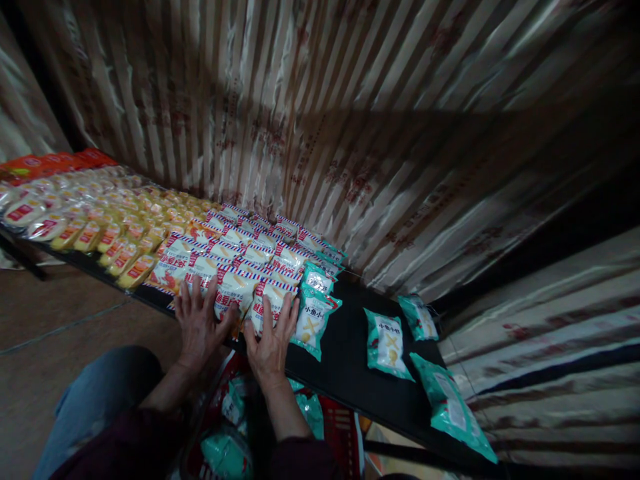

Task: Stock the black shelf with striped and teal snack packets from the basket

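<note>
Both of my hands rest on the front row of white snack packets [235, 290] with red lettering and striped top edges. My left hand [197, 327] lies with fingers spread against the lower part of the packets. Beside it, my right hand [270, 333] has its fingers stretched out over a front packet [273, 297], at the right end of that row. Just right of this hand is a teal and white snack packet [311, 323], with a second teal packet [317, 279] behind it. Neither hand is wrapped round anything.
Several round yellow packs [135, 270], pale packs [47, 225] and orange bags [60, 162] line the left of the black table [345, 360]. Loose teal packets [390, 343] lie at the right. Under the front edge, a red container [343, 433] holds teal packets. A striped curtain [300, 133] hangs behind.
</note>
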{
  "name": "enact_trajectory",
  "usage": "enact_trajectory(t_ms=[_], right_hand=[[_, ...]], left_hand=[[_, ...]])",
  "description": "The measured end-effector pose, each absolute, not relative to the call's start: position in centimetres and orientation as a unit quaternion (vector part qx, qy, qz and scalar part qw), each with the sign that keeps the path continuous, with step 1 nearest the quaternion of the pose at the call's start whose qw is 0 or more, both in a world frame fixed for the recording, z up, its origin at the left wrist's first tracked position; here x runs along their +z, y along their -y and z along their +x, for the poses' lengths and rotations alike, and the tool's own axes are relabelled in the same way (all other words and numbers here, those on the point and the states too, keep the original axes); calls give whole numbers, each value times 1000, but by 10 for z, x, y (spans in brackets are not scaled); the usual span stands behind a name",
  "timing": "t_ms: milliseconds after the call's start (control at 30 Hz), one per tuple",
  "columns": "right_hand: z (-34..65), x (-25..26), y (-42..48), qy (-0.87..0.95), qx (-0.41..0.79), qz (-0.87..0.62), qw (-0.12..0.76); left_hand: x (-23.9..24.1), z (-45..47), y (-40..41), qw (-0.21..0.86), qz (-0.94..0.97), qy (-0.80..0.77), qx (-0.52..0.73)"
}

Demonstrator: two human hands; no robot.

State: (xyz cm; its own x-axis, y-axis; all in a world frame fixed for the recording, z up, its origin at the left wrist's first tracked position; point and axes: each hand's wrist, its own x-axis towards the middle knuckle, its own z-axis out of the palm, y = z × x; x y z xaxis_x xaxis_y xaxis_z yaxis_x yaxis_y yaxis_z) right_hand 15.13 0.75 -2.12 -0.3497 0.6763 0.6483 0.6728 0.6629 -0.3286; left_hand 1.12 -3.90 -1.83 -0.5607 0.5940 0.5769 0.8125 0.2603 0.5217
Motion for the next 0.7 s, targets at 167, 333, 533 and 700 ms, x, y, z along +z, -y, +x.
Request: enact_trajectory(t_ms=[167,333,533,700], right_hand=[[150,-21,-8,823,23,-410,392],[150,-21,-9,824,23,-415,386],[147,-20,-10,826,25,-412,385],[145,-21,-11,823,25,-412,389]], left_hand=[[-24,12,36,135,-452,780,-412],[-26,12,33,145,-451,773,-422],[-27,10,31,153,-458,759,-436],[-27,9,29,169,-464,746,-448]])
